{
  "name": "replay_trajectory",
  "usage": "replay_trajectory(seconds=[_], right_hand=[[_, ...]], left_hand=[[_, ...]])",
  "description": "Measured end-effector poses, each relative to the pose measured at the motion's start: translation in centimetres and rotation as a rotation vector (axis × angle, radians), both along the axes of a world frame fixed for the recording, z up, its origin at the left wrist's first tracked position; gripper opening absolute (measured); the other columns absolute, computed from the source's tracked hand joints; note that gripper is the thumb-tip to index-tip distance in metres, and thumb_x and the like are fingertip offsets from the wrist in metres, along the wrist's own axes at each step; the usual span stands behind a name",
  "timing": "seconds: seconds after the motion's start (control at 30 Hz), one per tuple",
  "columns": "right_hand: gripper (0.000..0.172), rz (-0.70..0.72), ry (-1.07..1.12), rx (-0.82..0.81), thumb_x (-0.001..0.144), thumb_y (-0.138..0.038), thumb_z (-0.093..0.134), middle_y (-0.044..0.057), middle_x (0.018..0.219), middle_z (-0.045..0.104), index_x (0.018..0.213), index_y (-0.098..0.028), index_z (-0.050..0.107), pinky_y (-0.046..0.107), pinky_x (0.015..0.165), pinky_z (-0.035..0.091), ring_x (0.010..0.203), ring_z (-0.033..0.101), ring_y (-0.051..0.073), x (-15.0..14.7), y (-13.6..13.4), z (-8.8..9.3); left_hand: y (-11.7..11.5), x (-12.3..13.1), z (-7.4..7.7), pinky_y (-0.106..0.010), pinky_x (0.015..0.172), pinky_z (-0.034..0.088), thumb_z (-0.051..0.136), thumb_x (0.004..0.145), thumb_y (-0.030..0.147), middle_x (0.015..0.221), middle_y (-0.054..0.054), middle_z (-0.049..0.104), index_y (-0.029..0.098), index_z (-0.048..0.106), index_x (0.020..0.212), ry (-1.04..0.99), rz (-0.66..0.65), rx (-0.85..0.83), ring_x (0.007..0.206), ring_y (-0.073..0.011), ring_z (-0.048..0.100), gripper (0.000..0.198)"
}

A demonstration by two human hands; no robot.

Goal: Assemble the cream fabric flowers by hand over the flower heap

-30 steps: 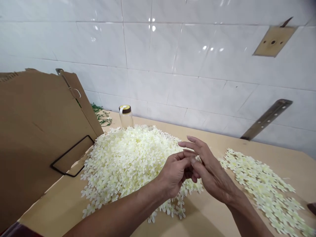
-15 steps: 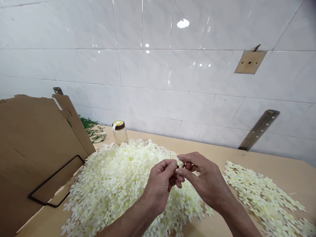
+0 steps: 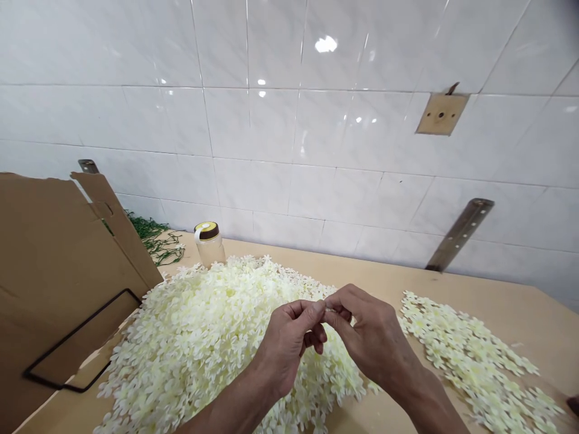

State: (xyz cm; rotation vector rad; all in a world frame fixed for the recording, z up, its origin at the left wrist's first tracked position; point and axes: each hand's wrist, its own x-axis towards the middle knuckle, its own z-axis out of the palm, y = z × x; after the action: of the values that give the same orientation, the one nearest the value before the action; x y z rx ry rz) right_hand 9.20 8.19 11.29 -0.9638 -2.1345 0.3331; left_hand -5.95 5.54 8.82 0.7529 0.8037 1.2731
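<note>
My left hand [image 3: 294,337] and my right hand [image 3: 362,328] meet above a big heap of pale yellow-white artificial flowers [image 3: 208,325]. Thumbs and fingertips of both are pinched together at one spot, tip against tip. They close on a small artificial flower, which the fingers now almost wholly cover. A flat, overlapping spread of the same loose flowers [image 3: 474,355] lies on the table to the right of my right hand.
A clear jar [image 3: 210,248] with a brown and yellow lid stands behind the heap. At left rises a cardboard box [image 3: 58,253] with a black wire frame [image 3: 67,337] against it. Green stems [image 3: 151,235] lie behind the box. A metal bracket [image 3: 461,235] is on the tiled wall.
The pale flower that showed between my fingertips is now hidden as the pinch has tightened. My view has turned slightly right, so the surroundings sit further left.
</note>
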Motion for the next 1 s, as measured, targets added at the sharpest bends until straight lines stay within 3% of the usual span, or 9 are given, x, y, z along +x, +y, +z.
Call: replay_trajectory(seconds=[0.13,0.3,0.53,0.6,0.8,1.0], right_hand=[[0.012,0.003,0.004,-0.01,0.086,-0.01,0.059,0.003,0.086,0.065,0.09,-0.02,0.063,0.028,0.064,0.052,0.068,0.061,0.015,-0.4,0.0,0.0],[0.026,0.063,0.097,-0.091,0.089,-0.016,0.06,0.006,0.103,0.065,0.115,-0.022,0.06,0.033,0.08,0.056,0.087,0.064,0.018,-0.3,-0.1,0.2],[0.013,-0.026,0.293,-0.301,0.088,-0.032,0.066,0.005,0.091,0.07,0.093,-0.02,0.068,0.03,0.06,0.06,0.069,0.067,0.017,-0.1,0.2,0.0],[0.014,-0.038,0.285,-0.265,0.09,-0.033,0.064,0.005,0.089,0.072,0.093,-0.021,0.07,0.03,0.061,0.06,0.068,0.068,0.018,-0.2,0.1,0.1],[0.019,-0.055,0.158,0.07,0.097,-0.024,0.052,0.007,0.089,0.071,0.093,-0.022,0.07,0.029,0.068,0.055,0.078,0.068,0.019,-0.9,-0.4,0.1],[0.02,-0.031,0.127,0.18,0.098,-0.018,0.049,0.005,0.084,0.067,0.09,-0.021,0.067,0.028,0.066,0.053,0.072,0.065,0.017,-1.4,-0.3,-0.1]], left_hand=[[0.3,-0.4,0.0,-0.023,0.054,0.038,0.075,0.079,0.041,0.061,-0.002,0.056,0.011,0.066,0.073,0.019,0.02,-0.01,0.056,-0.0096,0.048,0.032],[0.7,-1.0,0.4,-0.023,0.054,0.037,0.074,0.081,0.039,0.063,-0.001,0.056,0.011,0.068,0.081,0.004,0.068,0.019,0.055,-0.0086,0.047,0.028],[0.3,-0.7,0.5,-0.023,0.054,0.037,0.074,0.081,0.039,0.058,-0.001,0.058,0.012,0.067,0.08,-0.033,0.084,0.043,0.052,-0.0089,0.047,0.028],[0.1,-0.5,0.6,-0.023,0.054,0.037,0.073,0.082,0.04,0.059,-0.002,0.058,0.012,0.067,0.08,-0.058,0.069,0.059,0.053,-0.0094,0.048,0.029],[-0.1,-0.5,0.6,-0.024,0.057,0.041,0.077,0.079,0.035,0.063,-0.003,0.061,0.013,0.067,0.082,-0.086,0.075,0.082,0.058,-0.0114,0.053,0.025],[0.2,-0.7,0.5,-0.024,0.061,0.044,0.077,0.079,0.031,0.071,-0.003,0.064,0.013,0.068,0.087,-0.128,0.074,0.049,0.062,-0.0112,0.057,0.022]])
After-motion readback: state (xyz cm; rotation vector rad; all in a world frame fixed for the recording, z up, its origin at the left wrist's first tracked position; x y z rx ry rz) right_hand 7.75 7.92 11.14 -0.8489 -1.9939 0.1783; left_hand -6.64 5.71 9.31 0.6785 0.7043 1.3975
